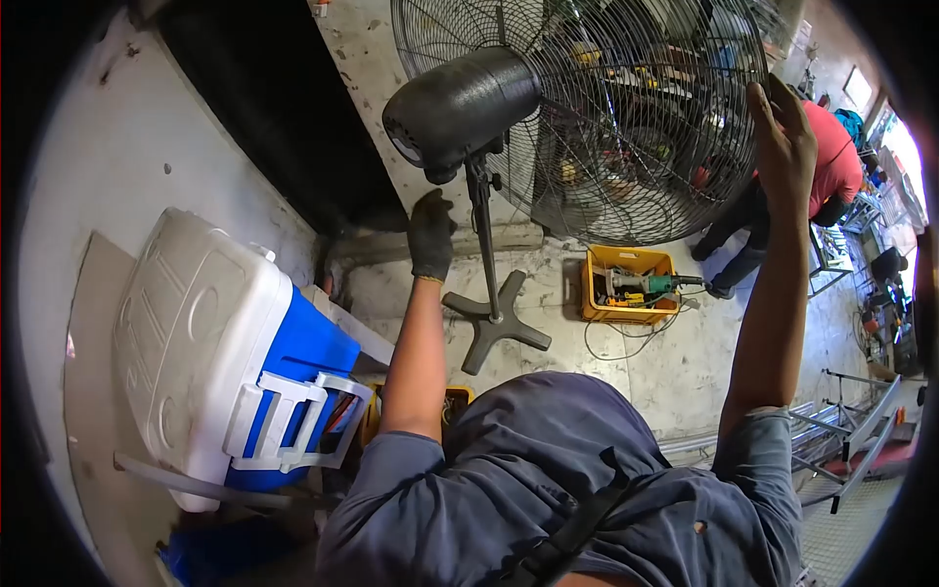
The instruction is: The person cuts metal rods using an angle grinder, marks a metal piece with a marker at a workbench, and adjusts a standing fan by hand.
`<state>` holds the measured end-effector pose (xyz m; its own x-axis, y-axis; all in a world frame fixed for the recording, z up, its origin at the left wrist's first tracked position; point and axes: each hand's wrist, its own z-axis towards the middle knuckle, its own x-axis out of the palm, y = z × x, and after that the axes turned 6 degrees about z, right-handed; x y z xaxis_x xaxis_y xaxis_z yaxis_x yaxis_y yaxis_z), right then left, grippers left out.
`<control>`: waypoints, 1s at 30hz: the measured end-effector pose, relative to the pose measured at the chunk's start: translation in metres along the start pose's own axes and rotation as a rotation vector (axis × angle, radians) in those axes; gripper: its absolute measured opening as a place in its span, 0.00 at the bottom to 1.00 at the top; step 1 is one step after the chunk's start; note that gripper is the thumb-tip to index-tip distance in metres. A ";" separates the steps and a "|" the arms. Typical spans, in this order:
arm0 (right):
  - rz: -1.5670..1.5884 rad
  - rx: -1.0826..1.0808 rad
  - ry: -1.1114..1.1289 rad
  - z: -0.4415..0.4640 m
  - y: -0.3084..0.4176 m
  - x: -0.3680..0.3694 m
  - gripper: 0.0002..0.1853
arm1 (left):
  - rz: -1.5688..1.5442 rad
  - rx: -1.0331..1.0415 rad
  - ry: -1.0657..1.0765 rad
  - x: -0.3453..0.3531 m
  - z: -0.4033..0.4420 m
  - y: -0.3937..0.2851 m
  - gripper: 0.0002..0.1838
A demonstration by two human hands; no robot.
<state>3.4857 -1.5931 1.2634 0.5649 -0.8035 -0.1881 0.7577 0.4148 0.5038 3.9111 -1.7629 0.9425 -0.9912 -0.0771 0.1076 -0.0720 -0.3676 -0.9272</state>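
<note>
A large black pedestal fan [460, 108] stands in front of me, its wire cage [636, 127] filling the upper middle. Its thin pole runs down to a cross-shaped base [496, 321] on the floor. My right hand [785, 142], bare, rests at the cage's right rim with the fingers around its edge. My left hand [430, 235], in a dark glove, is raised just left of the pole and below the motor housing. Its fingers look curled, and whether they hold anything is hidden.
A white and blue cooler [210, 352] stands at the left. Beyond the fan, a yellow crate [631, 284] holds power tools, its cable on the floor. A person in a red shirt [831, 157] bends over at the right. Metal frames [851, 430] stand at the lower right.
</note>
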 end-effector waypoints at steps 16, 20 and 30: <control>0.246 0.220 0.037 -0.053 -0.062 -0.032 0.28 | -0.754 -0.445 0.235 0.009 0.049 0.002 0.11; 0.369 0.232 0.100 -0.074 -0.093 -0.040 0.28 | -0.345 -0.193 0.116 -0.012 0.062 0.052 0.11; 0.490 0.283 0.227 -0.096 -0.139 -0.034 0.31 | -0.725 -0.446 0.229 0.040 0.030 -0.035 0.14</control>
<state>3.3926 -1.5829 1.1186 0.9050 -0.4237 -0.0372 0.2935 0.5586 0.7758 3.8777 -1.7808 0.9903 -0.6792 0.2399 0.6937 -0.6812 0.1459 -0.7174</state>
